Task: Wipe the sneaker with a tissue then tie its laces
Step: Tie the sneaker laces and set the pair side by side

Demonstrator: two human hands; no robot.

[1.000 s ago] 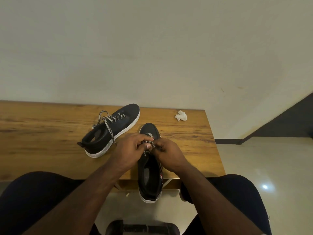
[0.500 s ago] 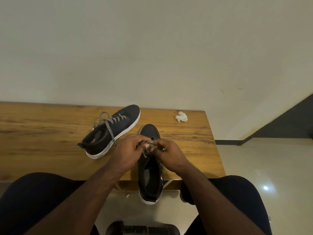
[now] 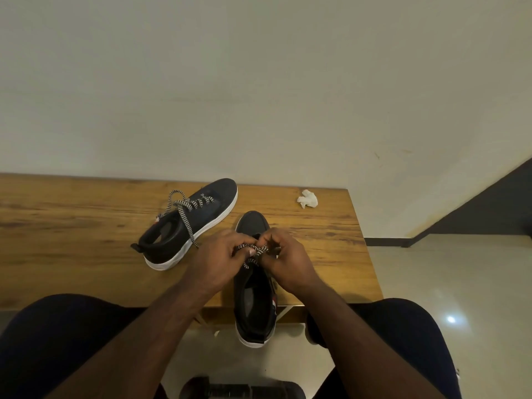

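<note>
A person seated at a wooden table [image 3: 86, 240] works the laces [image 3: 254, 250] of a dark sneaker [image 3: 254, 298], which lies lengthwise beneath both hands with its toe pointing away and its heel hanging past the table's near edge. The left hand [image 3: 214, 263] and the right hand [image 3: 288, 262] meet over the middle of the shoe, fingers curled, each pinching a strand of the black-and-white lace; a loose end trails down just below the left thumb. Whether a loop has been formed cannot be told, since the fingers hide the crossing.

The wiping step looks finished and the tying is under way. The likeliest failure is a strand slipping from a pinch before the knot is drawn tight, which would let the crossing fall open. A harder pull toward the body could also drag the sneaker further off the edge, as its heel is already unsupported.

Counted: two sneakers, two hands and one tissue. The second sneaker [image 3: 190, 223] lies beyond and to the left of the left hand, angled, its laces loose and draped over its side. The crumpled white tissue [image 3: 308, 198] sits well beyond the right hand, near the table's far corner.
</note>
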